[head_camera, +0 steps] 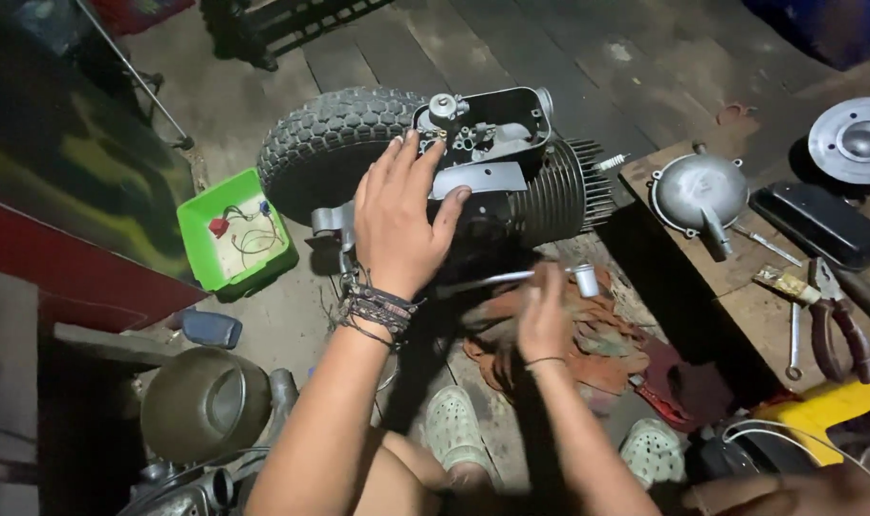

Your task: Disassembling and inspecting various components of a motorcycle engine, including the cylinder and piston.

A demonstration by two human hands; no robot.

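Engine assembly (497, 177), a scooter motor with its knobbly tyre (325, 143) still attached, lies on the wooden floor in front of the person's knees. The left hand (397, 220) rests flat on it, fingers spread over the open black casing and the grey metal plate, thumb out to the right. The right hand (542, 315) is blurred; it seems pressed together around a thin metal rod-like tool (492, 280) that runs left from it, with a small white cylinder (586, 280) just beside its fingertips. How firmly it pinches cannot be told.

The engine's long axis runs left to right: tyre at the left, finned cylinder (559, 196) and spark plug (612, 162) pointing right.

Under the right hand lies a rust-coloured rag (607, 349). To the left of the tyre stands a square green plastic tub (234, 229) holding wires and small red and blue bits. At the right, a wooden board (712, 272) carries a round metal cover (698, 191), a black oblong cover (822, 225), red-handled pliers (837, 325) and a spanner (794, 339).
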